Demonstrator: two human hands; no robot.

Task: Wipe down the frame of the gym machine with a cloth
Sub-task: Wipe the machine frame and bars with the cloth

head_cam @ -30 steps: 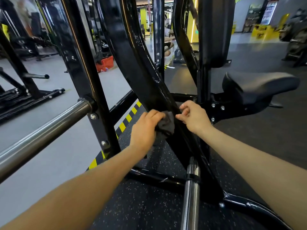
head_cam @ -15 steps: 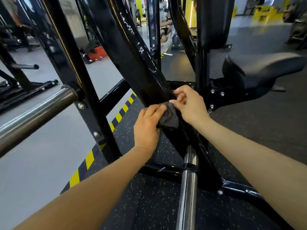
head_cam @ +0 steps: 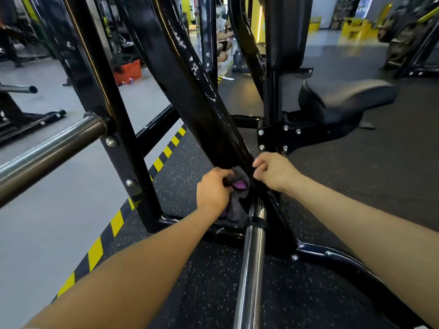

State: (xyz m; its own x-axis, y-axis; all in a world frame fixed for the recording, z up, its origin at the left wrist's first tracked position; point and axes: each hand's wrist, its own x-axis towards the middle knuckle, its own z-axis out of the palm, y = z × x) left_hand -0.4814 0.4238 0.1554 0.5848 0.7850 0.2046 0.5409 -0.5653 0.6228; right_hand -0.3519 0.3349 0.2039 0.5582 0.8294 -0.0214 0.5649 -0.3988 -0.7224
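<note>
Change: since a second ago the cloth (head_cam: 235,198) and both hands have been carried down the slanted beam (head_cam: 202,100), from mid-height to its foot by the chrome bar (head_cam: 251,252).
Meaning: the upper stretch is judged wiped; the joint at the base rail (head_cam: 228,233) and the lower frame are left.
Left hand (head_cam: 213,191): fingers are curled round the bunched cloth, which is pressed to the beam's left face.
Right hand (head_cam: 273,170): fingers are curled at the beam's right edge; whether a cloth corner is pinched cannot be told.
Cloth: grey with a purple patch showing, held between hand and beam, its tail hanging toward the rail.
</note>
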